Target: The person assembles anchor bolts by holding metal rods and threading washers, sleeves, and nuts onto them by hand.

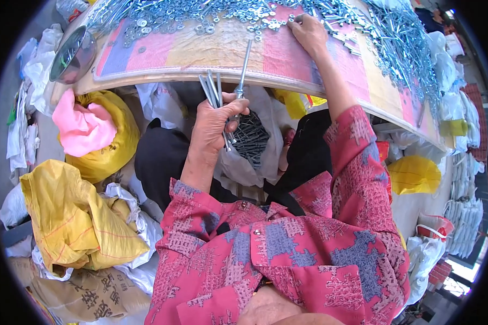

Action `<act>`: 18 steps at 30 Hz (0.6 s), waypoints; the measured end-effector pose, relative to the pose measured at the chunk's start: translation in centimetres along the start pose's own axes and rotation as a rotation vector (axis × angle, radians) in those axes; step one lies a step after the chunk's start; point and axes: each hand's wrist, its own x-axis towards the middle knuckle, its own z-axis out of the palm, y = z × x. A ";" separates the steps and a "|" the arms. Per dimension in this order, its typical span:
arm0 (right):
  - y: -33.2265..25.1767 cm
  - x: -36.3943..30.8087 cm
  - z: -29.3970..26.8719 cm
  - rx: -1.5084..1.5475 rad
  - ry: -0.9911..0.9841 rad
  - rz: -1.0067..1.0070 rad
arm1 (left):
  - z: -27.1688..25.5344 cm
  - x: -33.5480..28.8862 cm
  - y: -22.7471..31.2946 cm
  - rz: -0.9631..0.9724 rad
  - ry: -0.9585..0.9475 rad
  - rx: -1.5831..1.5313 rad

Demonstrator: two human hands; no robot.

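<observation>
head view: cluttered workspace, sacks around a counter (81, 85) with a striped mat (200, 51) on it, loose hardware heaped along the far side. left hand (214, 120) is closed round a bundle of metal rods (210, 91) plus one longer rod (246, 60) angled up, above a white bag (238, 169) of dark fasteners (250, 142). right hand (310, 37) is at the near fringe of the washers (265, 24), fingers down; can't tell if it's pinching one. for this pick i'd work the loose edge, not the heap: one washer, by its rim, hole clear. left grip should be firm enough that the bundle doesn't slip, long rod's tip free. hidden: rod count, overlapped in the fist; right fingertips' contact; bag's depth. far heap cut off at top; rim badly warped.
</observation>
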 end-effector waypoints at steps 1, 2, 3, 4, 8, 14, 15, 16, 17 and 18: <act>-0.1 0.3 0.4 -0.155 -0.038 0.052 | 0.1 0.0 0.0 -0.005 -0.021 0.000; -0.1 0.4 0.8 -0.129 -0.003 0.031 | 0.4 -0.1 0.1 0.001 -0.007 0.016; -0.1 0.6 1.1 -0.126 -0.007 0.029 | 0.3 -0.1 0.2 0.001 -0.001 0.015; 0.1 0.6 1.2 -0.126 0.002 0.030 | 0.3 -0.1 0.2 -0.002 -0.009 0.019; -1.0 0.7 -1.2 0.202 -0.286 0.095 | 0.2 -0.3 0.3 0.008 0.013 0.034; -8.1 -6.3 -8.3 0.928 -0.412 0.197 | 0.7 -0.7 0.0 0.010 -0.065 0.090; -8.0 -6.5 -8.5 0.921 -0.404 0.196 | 0.9 -0.8 -0.1 0.011 -0.075 0.089; -7.8 -6.8 -8.5 0.903 -0.446 0.145 | 1.1 -0.9 -0.1 0.006 -0.082 0.105; -7.6 -7.0 -8.4 0.885 -0.489 0.094 | 1.2 -1.1 -0.2 0.001 -0.088 0.120; -7.5 -6.7 -8.7 0.875 -0.543 0.092 | 1.2 -1.3 -0.2 0.006 -0.089 0.116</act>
